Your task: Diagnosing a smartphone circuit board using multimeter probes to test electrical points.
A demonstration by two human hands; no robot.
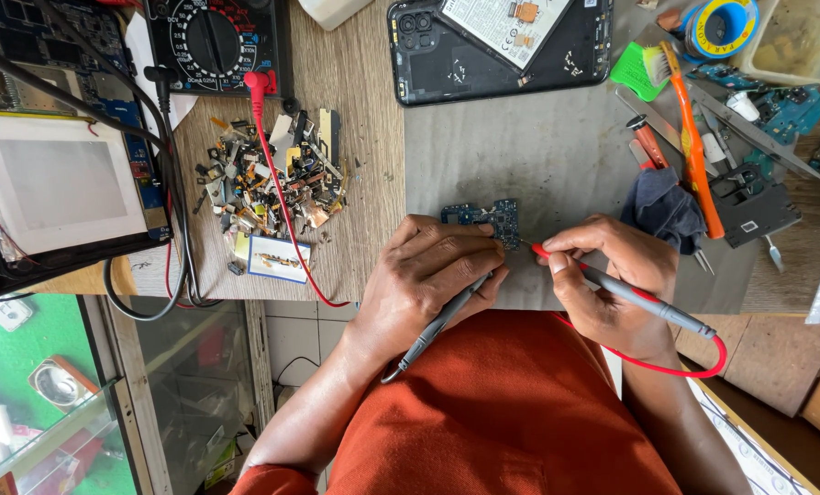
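Note:
A small blue circuit board [483, 217] lies on a grey mat [538, 147] near the bench's front edge. My left hand [428, 275] rests just below the board and grips a grey-black meter probe [437, 325], its tip hidden under my fingers. My right hand [607, 275] holds a red-tipped probe [644, 304] like a pen, its fine metal tip pointing at the board's right edge. A red lead [694, 369] loops from that probe's rear. A black multimeter [213, 41] with a round dial sits at the back left.
A heap of small scrap parts [268, 183] lies left of the mat. An opened phone back [497, 41] sits behind the mat. An orange toothbrush [690, 128], tweezers, a dark cloth [662, 206] and a solder reel [720, 26] crowd the right. A tablet [57, 183] lies far left.

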